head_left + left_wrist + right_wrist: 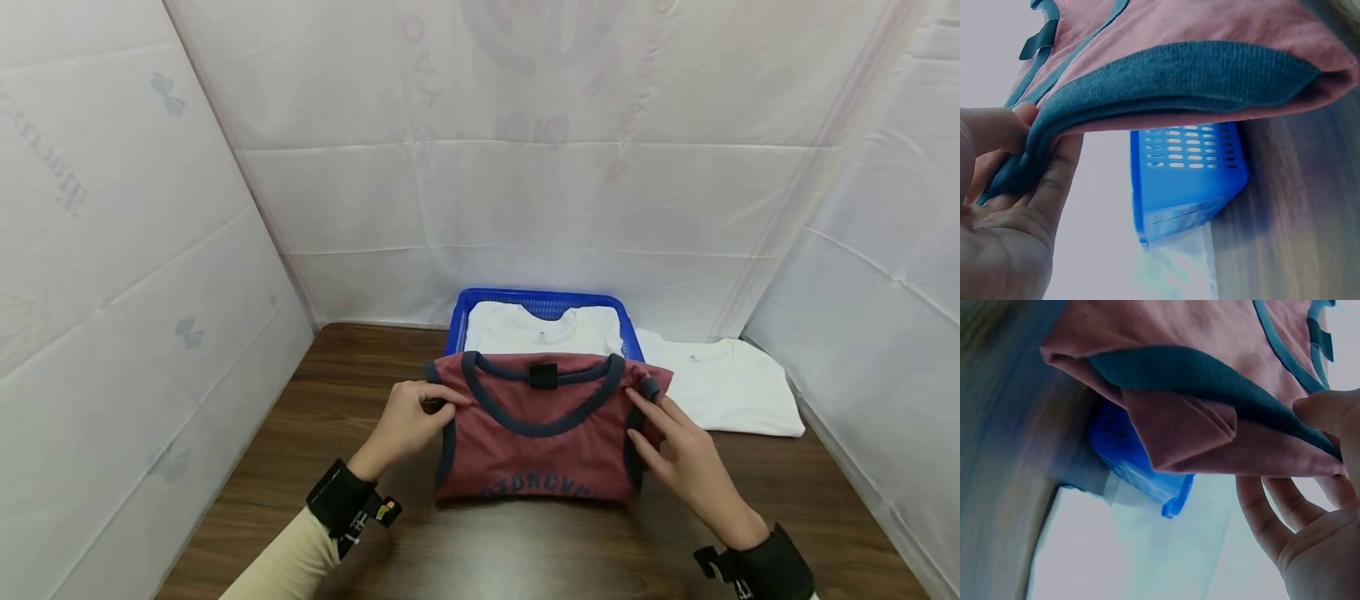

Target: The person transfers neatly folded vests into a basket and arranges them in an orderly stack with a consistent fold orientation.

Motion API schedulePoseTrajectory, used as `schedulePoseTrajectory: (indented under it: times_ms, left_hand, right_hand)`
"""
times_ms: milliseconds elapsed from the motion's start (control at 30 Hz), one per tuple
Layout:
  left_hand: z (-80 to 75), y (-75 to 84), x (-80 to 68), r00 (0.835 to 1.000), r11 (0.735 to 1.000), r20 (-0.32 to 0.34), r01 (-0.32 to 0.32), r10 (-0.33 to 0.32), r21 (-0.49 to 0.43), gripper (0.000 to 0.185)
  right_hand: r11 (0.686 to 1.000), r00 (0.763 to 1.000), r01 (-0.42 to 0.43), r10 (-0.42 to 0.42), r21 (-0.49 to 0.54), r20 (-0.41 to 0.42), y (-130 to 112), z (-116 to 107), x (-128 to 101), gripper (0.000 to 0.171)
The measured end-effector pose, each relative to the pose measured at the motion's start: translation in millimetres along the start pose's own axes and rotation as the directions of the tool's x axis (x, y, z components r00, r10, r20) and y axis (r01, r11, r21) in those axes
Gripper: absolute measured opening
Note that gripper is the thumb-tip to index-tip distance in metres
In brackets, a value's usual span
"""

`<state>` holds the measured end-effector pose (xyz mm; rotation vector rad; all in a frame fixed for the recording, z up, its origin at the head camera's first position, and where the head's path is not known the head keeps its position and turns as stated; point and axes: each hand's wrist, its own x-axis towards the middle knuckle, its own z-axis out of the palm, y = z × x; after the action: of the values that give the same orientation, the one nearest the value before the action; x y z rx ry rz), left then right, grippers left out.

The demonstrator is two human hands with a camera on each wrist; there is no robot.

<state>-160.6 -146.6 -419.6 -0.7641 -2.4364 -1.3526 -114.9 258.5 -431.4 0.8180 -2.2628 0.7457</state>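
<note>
A folded red T-shirt [540,454] with dark blue-grey trim hangs between my two hands, its neckline toward the back and part of a printed word along its lower fold. My left hand [408,421] pinches it near the left shoulder, thumb on top and fingers beneath, as the left wrist view shows. On the opposite shoulder my right hand [686,454] grips the cloth between thumb and fingers. A loose fold of red cloth droops under the trim in the right wrist view. Just behind the shirt, a blue basket [543,293] holds a folded white T-shirt [498,325].
Another folded white T-shirt [738,392] lies on the wooden table [360,358] right of the basket. White sheeting [525,208] rises behind the table and along both sides. Each wrist wears a black strap [337,500] with a small device.
</note>
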Motion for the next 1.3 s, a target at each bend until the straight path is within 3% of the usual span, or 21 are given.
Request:
schedulePoseTrajectory:
  times_ms: [200,300,467,633,833,1167,1300]
  left_hand:
    - [-3.3,4.2,5.1,0.988,0.991,-0.084,-0.129,0.132,0.039,0.022]
    - [-4.1,7.0,7.5,0.979,0.985,-0.113,-0.167,0.171,0.047,0.019]
    - [-6.1,14.7,14.0,0.97,0.98,-0.137,-0.192,0.198,0.059,0.03]
    - [-9.8,19.5,24.8,0.947,0.961,-0.175,-0.248,0.268,0.123,0.029]
    - [-15.6,22.8,35.4,0.934,0.949,-0.212,-0.25,0.289,0.19,0.021]
    - [-20.4,19.5,50.5,0.919,0.941,-0.237,-0.271,0.315,0.2,0.026]
    - [-20.4,15.2,56.4,0.91,0.93,-0.245,-0.276,0.334,0.243,0.028]
  right_hand:
    - [0.998,1.0,0.023,-0.024,-0.05,-0.019,-0.5,1.5,8.9,0.058]
    - [0.997,0.999,0.019,-0.022,-0.072,-0.038,-0.3,4.0,13.0,0.063]
    - [0.998,0.997,-0.011,0.006,-0.061,-0.074,0.8,7.0,22.0,0.072]
    - [0.997,0.993,-0.036,0.028,-0.066,-0.116,2.1,8.5,33.2,0.076]
    - [0.992,0.987,-0.039,0.019,-0.123,-0.159,5.7,8.3,48.8,0.098]
    - [0.996,0.987,-0.061,0.049,-0.071,-0.152,14.1,10.3,75.0,0.093]
    - [0.998,0.985,-0.041,0.032,-0.05,-0.172,16.5,11.5,82.4,0.085]
